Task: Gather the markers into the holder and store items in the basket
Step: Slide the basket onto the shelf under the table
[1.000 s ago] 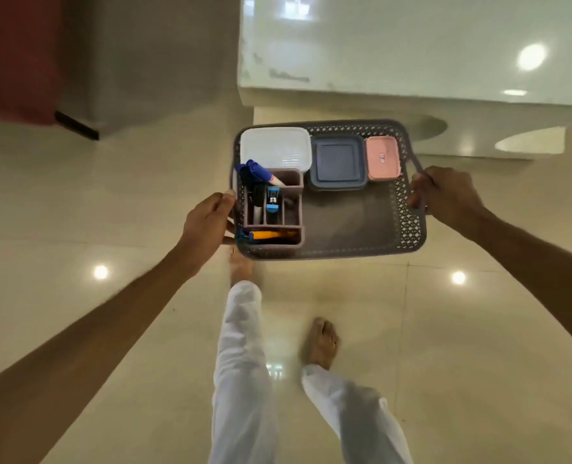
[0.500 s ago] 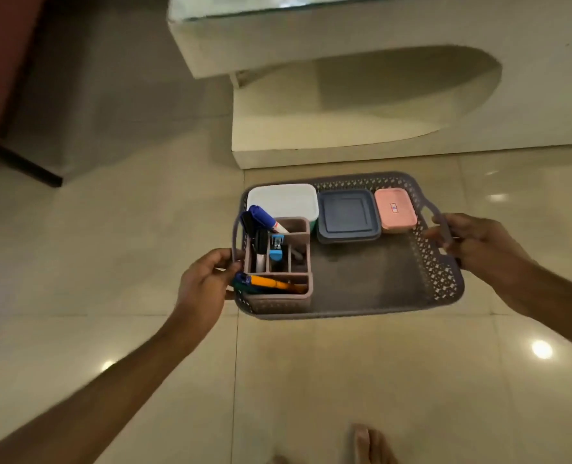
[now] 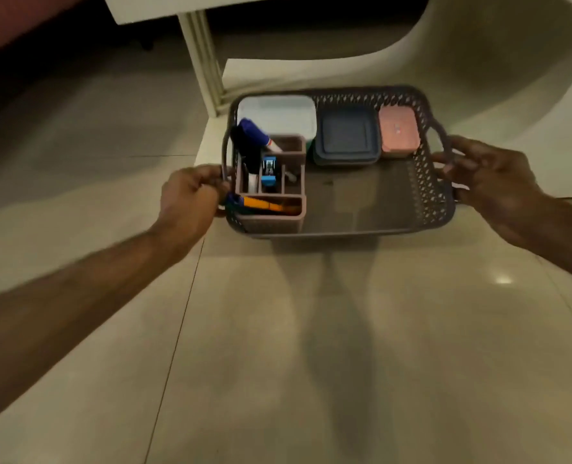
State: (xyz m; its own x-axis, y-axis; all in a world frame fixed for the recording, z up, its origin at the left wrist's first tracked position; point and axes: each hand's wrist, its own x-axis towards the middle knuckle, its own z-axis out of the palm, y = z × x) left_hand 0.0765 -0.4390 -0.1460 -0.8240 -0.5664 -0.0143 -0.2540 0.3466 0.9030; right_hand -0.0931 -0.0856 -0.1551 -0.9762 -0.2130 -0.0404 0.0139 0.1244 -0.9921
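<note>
Both hands, left hand (image 3: 190, 195) and right hand (image 3: 488, 175), on basket (image 3: 435, 195) handles

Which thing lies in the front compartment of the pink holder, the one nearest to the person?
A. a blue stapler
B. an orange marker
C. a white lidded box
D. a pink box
B: the orange marker lies flat along the near compartment of the pink holder, which stands in the left part of the basket.
</note>
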